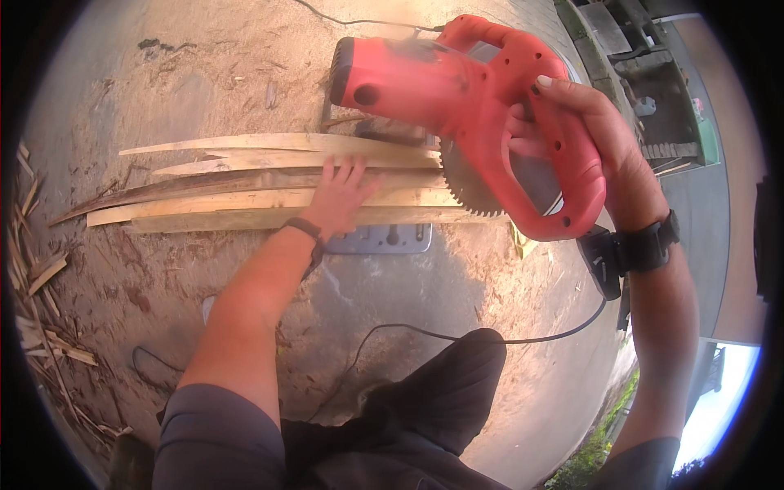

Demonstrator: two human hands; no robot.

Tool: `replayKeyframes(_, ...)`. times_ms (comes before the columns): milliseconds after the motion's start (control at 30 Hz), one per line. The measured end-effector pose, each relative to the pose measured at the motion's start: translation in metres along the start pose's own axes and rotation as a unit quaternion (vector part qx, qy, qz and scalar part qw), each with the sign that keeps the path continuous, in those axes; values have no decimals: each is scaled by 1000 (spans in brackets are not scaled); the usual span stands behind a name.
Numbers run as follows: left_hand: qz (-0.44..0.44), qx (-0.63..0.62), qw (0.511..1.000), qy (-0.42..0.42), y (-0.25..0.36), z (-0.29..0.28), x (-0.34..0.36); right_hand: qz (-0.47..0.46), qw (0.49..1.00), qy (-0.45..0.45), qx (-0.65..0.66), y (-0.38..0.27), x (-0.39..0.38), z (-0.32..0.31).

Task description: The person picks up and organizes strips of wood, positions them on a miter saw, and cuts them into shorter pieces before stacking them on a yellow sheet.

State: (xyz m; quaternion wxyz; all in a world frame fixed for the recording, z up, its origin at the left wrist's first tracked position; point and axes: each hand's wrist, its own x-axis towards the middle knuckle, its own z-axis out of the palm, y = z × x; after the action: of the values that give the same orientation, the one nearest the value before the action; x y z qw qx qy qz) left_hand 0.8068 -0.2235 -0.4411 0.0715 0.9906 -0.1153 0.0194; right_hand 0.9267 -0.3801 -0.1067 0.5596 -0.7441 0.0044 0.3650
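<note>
A red power saw [408,86] with a round toothed blade [459,180] stands over the right end of several long, rough wooden strips [208,202]. My right hand [600,118] is wrapped round the saw's loop handle, its thumb along the top. The blade's lower teeth are at the strips; whether it is cutting into them I cannot tell. My left hand [341,196] lies flat across the strips, fingers spread, to the left of the blade. Under the strips, part of the saw's grey metal base [380,238] shows.
Offcuts and splinters [49,278] are heaped at the far left. Sawdust covers much of the concrete floor [220,90]. A dark cord [408,327] runs across near my knee [465,351]. A concrete trough [657,82] stands at the upper right.
</note>
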Motion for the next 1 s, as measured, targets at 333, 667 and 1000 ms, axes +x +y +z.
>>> replayKeyframes(333, -3, 15, 1000, -6, -8, -9, 11, -47, 997, 35, -59, -21, 1, 3)
replayKeyframes(667, -4, 49, 999, -22, -8, -8, 18, -51, 994, -61, -69, 10, 7, -9)
replayKeyframes(1000, -9, 26, 998, -49, -7, -11, 20, -130, 986, -8, -103, 50, -11, 10)
